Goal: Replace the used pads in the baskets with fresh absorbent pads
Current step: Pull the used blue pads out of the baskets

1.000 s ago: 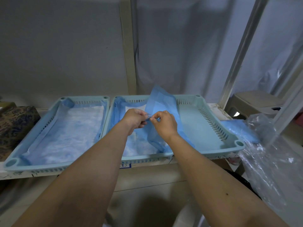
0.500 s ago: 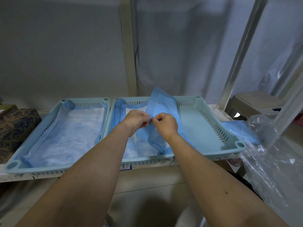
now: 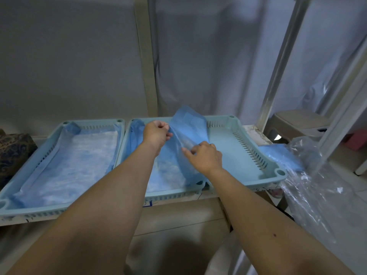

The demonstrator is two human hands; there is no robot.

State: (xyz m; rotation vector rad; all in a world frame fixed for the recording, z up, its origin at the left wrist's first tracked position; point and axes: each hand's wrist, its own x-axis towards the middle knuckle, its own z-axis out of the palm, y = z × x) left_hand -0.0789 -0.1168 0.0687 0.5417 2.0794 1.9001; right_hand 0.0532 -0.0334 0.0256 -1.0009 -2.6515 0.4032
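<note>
1. Blue absorbent pad (image 3: 188, 126), partly unfolded, stands up out of the middle basket (image 3: 174, 196), its top edge rising above the basket's far rim and its lower part draping down toward the near wall.
2. The left hand (image 3: 155, 133) pinches the pad's left edge between curled fingers and thumb, over the far half of the middle basket.
3. The right hand (image 3: 205, 155) pinches the pad lower down and to the right, fingers curled on the thin sheet; the two hands sit apart with the pad stretched between them.
4. Under the lifted sheet, the floor of the middle basket shows a white-and-blue lining, with more blue material bunched against its far left corner.
5. The left basket (image 3: 49, 147) sits just beside the middle one, their long rims touching; a fitted pad (image 3: 79, 161) lies flat in it, white centre up and blue borders running up the walls.
6. The right basket (image 3: 278, 171) adjoins the middle basket on the other side and its pale blue floor is bare plastic.
7. A folded blue stack (image 3: 282, 157) lies just beyond the right basket's outer wall, at the mouth of a clear plastic bag (image 3: 313, 195).
8. All three baskets rest on a white shelf (image 3: 256, 133); a patterned dark cushion (image 3: 14, 149) sits at the far left, and a beige stool (image 3: 299, 120) stands behind to the right.
</note>
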